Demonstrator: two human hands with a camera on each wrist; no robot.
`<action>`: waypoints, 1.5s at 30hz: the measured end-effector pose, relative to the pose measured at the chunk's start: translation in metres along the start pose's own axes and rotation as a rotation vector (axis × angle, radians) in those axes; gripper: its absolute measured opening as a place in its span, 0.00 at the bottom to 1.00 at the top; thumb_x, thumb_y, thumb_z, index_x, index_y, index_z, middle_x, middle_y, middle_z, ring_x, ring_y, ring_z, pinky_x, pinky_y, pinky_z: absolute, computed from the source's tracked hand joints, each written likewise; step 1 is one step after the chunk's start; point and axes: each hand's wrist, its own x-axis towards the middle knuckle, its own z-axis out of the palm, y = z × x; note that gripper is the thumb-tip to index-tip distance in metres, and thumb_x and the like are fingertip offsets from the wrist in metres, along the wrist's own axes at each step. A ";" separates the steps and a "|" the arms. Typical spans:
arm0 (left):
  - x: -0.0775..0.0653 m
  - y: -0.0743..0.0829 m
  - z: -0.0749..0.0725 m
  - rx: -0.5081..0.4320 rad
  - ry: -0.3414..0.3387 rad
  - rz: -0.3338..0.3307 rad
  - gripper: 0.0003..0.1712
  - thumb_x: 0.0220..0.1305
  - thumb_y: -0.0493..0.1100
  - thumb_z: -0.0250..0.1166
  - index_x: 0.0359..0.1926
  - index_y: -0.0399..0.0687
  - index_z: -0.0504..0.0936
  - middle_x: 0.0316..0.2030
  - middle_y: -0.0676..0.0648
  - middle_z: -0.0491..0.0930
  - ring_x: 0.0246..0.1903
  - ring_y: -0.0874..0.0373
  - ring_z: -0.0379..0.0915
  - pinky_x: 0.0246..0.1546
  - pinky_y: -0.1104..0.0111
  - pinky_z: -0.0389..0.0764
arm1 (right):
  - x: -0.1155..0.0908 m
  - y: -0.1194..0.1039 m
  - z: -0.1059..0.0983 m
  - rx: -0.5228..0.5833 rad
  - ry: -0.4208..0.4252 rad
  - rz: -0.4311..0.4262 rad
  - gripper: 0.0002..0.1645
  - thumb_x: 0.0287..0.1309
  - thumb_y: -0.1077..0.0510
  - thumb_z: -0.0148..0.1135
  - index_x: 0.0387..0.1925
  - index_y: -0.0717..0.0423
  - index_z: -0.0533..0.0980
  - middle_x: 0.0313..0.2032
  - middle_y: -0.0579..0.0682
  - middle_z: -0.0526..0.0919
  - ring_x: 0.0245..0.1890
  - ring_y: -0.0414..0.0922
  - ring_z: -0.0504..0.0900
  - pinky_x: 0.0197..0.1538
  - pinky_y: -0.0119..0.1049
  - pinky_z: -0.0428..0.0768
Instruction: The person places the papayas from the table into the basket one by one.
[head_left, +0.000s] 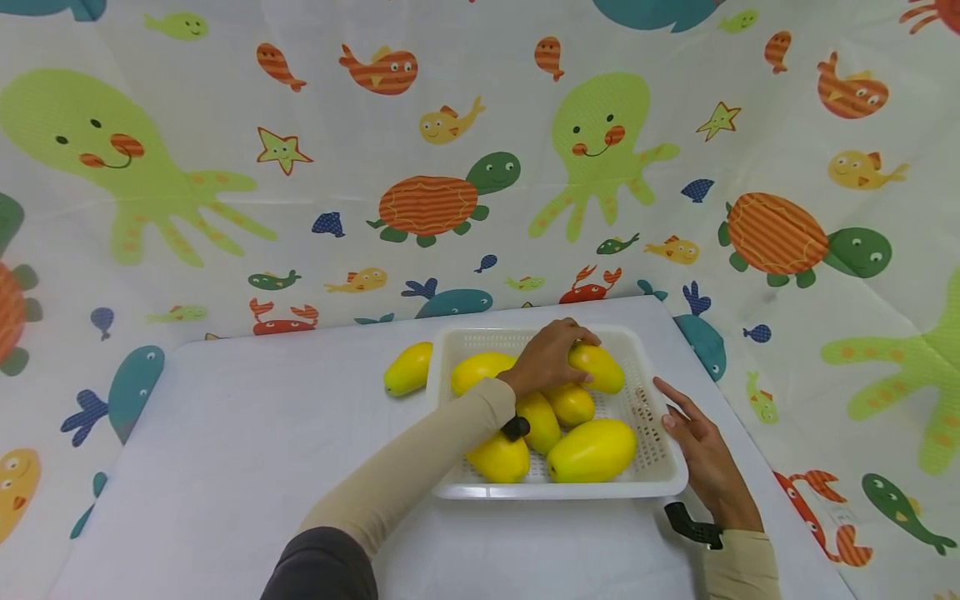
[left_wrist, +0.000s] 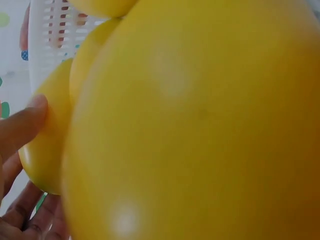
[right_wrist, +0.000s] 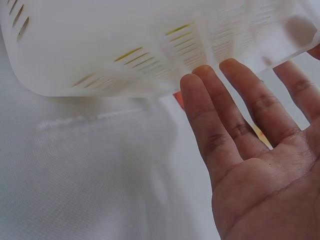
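My left hand point(head_left: 551, 360) reaches across a white plastic basket point(head_left: 558, 492) and grips a yellow mango point(head_left: 600, 369) at its far right, fingers and thumb around it. In the left wrist view the thumb and fingers lie on that same mango point(left_wrist: 52, 130), while a nearer mango point(left_wrist: 195, 120) fills most of the picture. Several more yellow mangoes lie in the basket, among them a large one point(head_left: 592, 451) at the front. Beside the basket's right wall is my right hand point(head_left: 705, 458). Its fingers point(right_wrist: 260, 105) are fairly straight, fingertips right at the slotted wall.
One yellow mango point(head_left: 409, 369) lies outside the basket, against its left side. A white cloth point(head_left: 285, 433) covers the table. Behind and around the table hangs a curtain point(head_left: 465, 108) printed with sea animals.
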 end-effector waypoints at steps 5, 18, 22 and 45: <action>0.001 0.000 0.004 0.042 0.016 0.021 0.30 0.62 0.49 0.80 0.65 0.54 0.85 0.58 0.49 0.79 0.56 0.56 0.73 0.64 0.69 0.78 | 0.000 0.000 0.000 0.005 -0.001 0.001 0.37 0.82 0.47 0.52 0.84 0.29 0.54 0.82 0.44 0.62 0.56 0.35 0.87 0.47 0.59 0.89; -0.002 0.004 0.009 0.170 0.069 0.006 0.29 0.62 0.50 0.80 0.64 0.54 0.86 0.52 0.49 0.81 0.51 0.57 0.74 0.55 0.71 0.80 | -0.001 -0.001 0.000 0.022 -0.015 0.002 0.37 0.82 0.47 0.52 0.84 0.30 0.54 0.84 0.47 0.58 0.57 0.34 0.86 0.49 0.59 0.89; -0.001 0.007 0.009 0.262 0.052 -0.017 0.29 0.64 0.53 0.78 0.64 0.55 0.85 0.55 0.51 0.85 0.51 0.56 0.76 0.57 0.68 0.82 | 0.000 -0.001 0.001 0.015 -0.009 0.007 0.37 0.82 0.46 0.52 0.84 0.30 0.54 0.84 0.48 0.57 0.57 0.34 0.86 0.48 0.59 0.89; -0.011 0.011 -0.006 0.263 -0.070 -0.072 0.27 0.71 0.50 0.72 0.68 0.52 0.83 0.57 0.49 0.82 0.51 0.55 0.76 0.62 0.65 0.80 | -0.004 -0.004 0.002 0.011 0.006 0.014 0.37 0.82 0.47 0.53 0.84 0.30 0.54 0.85 0.49 0.55 0.57 0.34 0.85 0.49 0.57 0.90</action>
